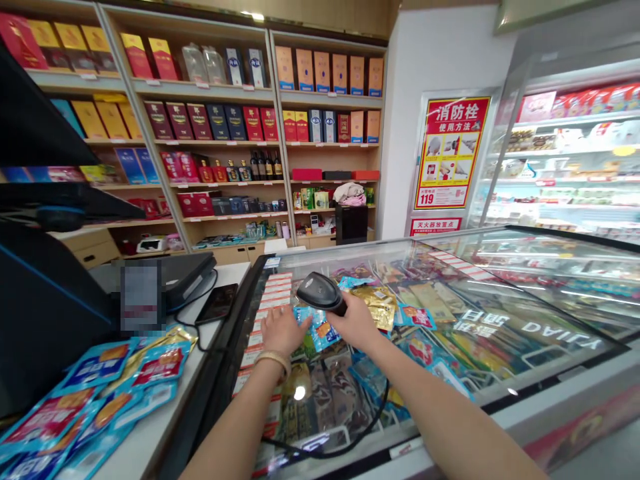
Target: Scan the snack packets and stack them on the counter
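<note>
My right hand [356, 321] is closed round a black barcode scanner [320, 292], held just above the glass lid of a chest freezer [525, 347]. Its black cable [350, 440] loops back toward me over the glass. My left hand [283, 330] grips a blue snack packet [320, 330] that lies on the glass under the scanner's head. A bracelet sits on my left wrist. More coloured packets show through the glass around both hands.
Several blue and red snack packets [90, 393] lie on the white counter at left, beside a black phone [217, 303] and a black till screen [45, 300]. Shelves of boxed goods [225, 120] line the back wall. An open chiller [575, 153] stands at right.
</note>
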{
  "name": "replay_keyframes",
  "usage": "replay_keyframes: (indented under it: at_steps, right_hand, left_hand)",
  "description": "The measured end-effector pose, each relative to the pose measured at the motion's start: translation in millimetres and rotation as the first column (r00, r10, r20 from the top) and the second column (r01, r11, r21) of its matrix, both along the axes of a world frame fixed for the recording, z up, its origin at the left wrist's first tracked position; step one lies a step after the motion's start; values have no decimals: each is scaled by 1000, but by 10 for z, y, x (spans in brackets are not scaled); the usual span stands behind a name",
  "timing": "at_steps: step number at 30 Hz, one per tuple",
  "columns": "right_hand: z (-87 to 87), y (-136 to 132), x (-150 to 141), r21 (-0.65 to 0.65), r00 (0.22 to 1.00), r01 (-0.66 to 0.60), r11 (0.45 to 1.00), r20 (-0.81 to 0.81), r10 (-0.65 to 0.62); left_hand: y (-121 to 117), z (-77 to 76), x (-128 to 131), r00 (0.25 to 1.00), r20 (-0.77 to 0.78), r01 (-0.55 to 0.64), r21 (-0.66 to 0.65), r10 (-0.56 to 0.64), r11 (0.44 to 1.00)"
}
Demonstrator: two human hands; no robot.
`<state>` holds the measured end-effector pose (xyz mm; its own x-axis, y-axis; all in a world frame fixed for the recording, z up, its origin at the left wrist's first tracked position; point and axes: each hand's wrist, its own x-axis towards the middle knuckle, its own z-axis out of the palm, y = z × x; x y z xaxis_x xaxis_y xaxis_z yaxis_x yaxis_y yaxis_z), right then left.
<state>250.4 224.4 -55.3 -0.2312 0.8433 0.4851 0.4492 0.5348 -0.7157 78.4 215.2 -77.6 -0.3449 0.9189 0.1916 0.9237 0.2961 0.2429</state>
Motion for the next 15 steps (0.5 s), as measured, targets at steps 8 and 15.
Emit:
replay_keyframes:
  at_steps: [8, 15]
  right_hand:
    - [17, -37, -4, 12, 999, 13, 1000, 43, -14]
    - [-8, -38, 0, 16, 998, -5, 1000, 70, 4]
  left_hand:
    - [78, -70, -175, 954, 294, 7, 188, -63, 982]
    - [-10, 78, -475, 819, 548, -118, 450, -170, 885]
